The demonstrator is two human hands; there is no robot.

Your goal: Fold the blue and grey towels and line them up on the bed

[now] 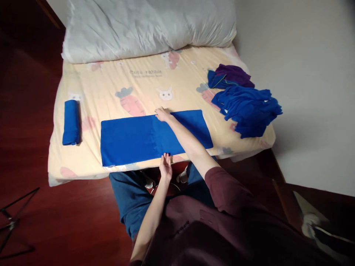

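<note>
A long blue cloth [130,138], folded into a flat strip, lies across the near part of the mattress [111,85]. My left hand [165,166] rests at its near edge around the middle, fingers stretched flat and pointing away from me. At the cloth's far edge, also near the middle, my right hand [162,113] presses down with fingers curled on the fabric. Neither hand lifts the cloth.
A rolled blue cloth [71,122] sits at the mattress's left side. A heap of blue cloths [248,109] and a purple one [233,74] lie at the right. A white pillow [149,26] spans the far end. Dark wooden floor surrounds the mattress; a white wall stands right.
</note>
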